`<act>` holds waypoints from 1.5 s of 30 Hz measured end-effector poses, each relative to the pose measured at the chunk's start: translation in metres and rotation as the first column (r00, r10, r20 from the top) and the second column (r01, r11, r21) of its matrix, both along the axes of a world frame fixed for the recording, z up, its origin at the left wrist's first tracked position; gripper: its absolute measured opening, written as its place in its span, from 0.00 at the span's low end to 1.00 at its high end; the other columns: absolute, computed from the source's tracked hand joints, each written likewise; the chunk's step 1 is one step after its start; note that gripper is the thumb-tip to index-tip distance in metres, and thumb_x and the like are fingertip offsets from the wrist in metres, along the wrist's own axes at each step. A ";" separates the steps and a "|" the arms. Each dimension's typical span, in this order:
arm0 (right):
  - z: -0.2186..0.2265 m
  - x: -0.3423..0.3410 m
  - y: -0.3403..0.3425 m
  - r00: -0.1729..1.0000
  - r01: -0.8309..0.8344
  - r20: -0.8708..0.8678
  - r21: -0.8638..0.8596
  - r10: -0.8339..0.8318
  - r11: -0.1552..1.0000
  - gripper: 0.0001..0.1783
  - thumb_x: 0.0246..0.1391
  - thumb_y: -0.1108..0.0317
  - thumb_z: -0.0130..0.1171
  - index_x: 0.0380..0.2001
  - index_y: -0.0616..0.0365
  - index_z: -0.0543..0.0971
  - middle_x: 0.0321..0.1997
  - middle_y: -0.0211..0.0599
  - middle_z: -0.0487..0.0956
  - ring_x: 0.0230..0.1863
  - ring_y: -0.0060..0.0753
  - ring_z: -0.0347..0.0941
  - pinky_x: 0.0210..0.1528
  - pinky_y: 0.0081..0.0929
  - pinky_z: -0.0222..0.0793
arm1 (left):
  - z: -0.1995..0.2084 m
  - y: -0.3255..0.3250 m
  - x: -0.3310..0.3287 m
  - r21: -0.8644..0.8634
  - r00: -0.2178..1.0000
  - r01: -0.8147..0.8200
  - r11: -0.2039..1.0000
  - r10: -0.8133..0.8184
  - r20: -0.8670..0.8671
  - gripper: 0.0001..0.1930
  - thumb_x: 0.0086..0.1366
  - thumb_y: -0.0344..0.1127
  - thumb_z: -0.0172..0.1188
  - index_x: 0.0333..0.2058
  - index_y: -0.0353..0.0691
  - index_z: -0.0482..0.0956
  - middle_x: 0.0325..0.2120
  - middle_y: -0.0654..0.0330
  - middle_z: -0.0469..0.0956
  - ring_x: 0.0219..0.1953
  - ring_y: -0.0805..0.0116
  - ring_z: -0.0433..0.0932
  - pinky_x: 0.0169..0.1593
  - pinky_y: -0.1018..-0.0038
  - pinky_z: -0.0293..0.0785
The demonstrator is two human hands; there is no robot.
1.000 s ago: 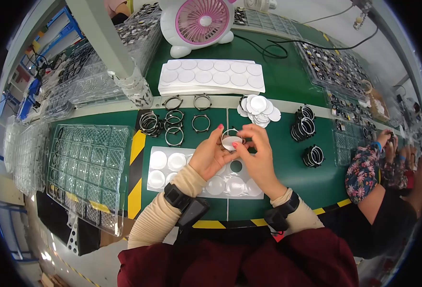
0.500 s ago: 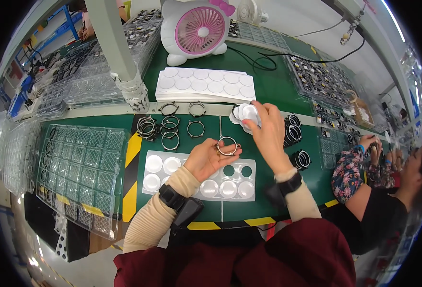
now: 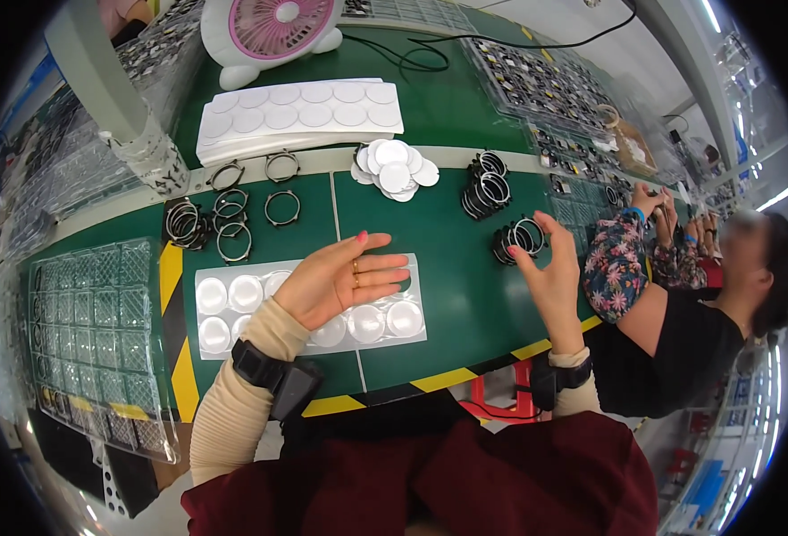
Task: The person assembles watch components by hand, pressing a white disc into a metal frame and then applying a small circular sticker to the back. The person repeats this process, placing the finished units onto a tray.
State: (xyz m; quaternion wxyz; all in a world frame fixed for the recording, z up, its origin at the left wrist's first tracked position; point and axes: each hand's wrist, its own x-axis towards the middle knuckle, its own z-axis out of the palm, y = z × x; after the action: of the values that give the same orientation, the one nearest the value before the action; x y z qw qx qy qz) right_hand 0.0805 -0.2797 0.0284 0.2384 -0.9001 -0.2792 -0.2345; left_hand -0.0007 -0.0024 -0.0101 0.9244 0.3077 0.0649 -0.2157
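My left hand (image 3: pixel 345 279) lies palm up over a sheet (image 3: pixel 414 271) of round white stickers (image 3: pixel 366 323), fingers stretched and nothing on the palm. To the right, my right hand (image 3: pixel 552 284) has thumb and index finger apart, close beside a small stack of black-and-silver rings (image 3: pixel 523 238) shaped like watch bezels. Whether the fingertips touch that stack I cannot tell. Another ring stack (image 3: pixel 486 192) stands just behind it. A loose pile of white discs (image 3: pixel 395 168) lies beyond my hands.
Several loose rings (image 3: pixel 282 208) lie at the left, near a clear compartment tray (image 3: pixel 99 304). Behind are stacked white sheets (image 3: pixel 300 107) and a pink-and-white fan (image 3: pixel 278 31). Filled parts trays (image 3: pixel 546 80) stand far right. A co-worker's flowered sleeve (image 3: pixel 615 268) is close on the right.
The ring has left my left hand. My right hand has moved from the white discs to the near ring stack at the right. The view has swung to the right.
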 end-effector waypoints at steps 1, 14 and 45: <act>0.000 0.001 0.001 1.000 0.021 -0.013 -0.008 -0.021 1.000 0.27 0.37 0.72 0.65 0.44 0.61 0.70 0.45 0.41 0.71 0.45 0.42 0.68 0.44 0.29 0.66 | 0.000 0.001 0.000 0.002 1.000 0.001 1.000 -0.001 -0.004 0.20 0.67 0.42 0.42 0.49 0.30 0.63 0.46 0.43 0.69 0.52 0.51 0.68 0.55 0.63 0.66; -0.025 -0.031 0.123 0.858 -0.489 -0.251 -0.126 0.449 0.863 0.28 0.37 0.63 0.65 0.44 0.59 0.70 0.39 0.43 0.71 0.42 0.45 0.68 0.41 0.35 0.65 | 0.017 0.022 -0.058 0.892 0.955 -0.298 -0.341 -0.118 0.273 0.12 0.49 0.37 0.64 0.28 0.39 0.72 0.23 0.56 0.71 0.23 0.62 0.71 0.26 0.70 0.68; -0.040 -0.023 0.103 -0.032 -0.547 -0.733 0.582 0.679 0.602 0.08 0.46 0.67 0.61 0.29 0.59 0.76 0.25 0.23 0.71 0.28 0.16 0.63 0.32 0.15 0.61 | 0.037 0.029 -0.006 0.694 0.940 -0.338 -0.636 -0.269 0.211 0.07 0.50 0.28 0.56 0.31 0.41 0.71 0.27 0.56 0.74 0.30 0.57 0.74 0.32 0.68 0.70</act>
State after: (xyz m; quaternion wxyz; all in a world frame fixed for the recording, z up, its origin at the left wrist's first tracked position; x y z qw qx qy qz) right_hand 0.0575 -0.1768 -0.0115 0.4797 -0.6193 -0.4430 0.4361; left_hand -0.0063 0.0264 0.0271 0.1047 0.9892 0.0785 0.0662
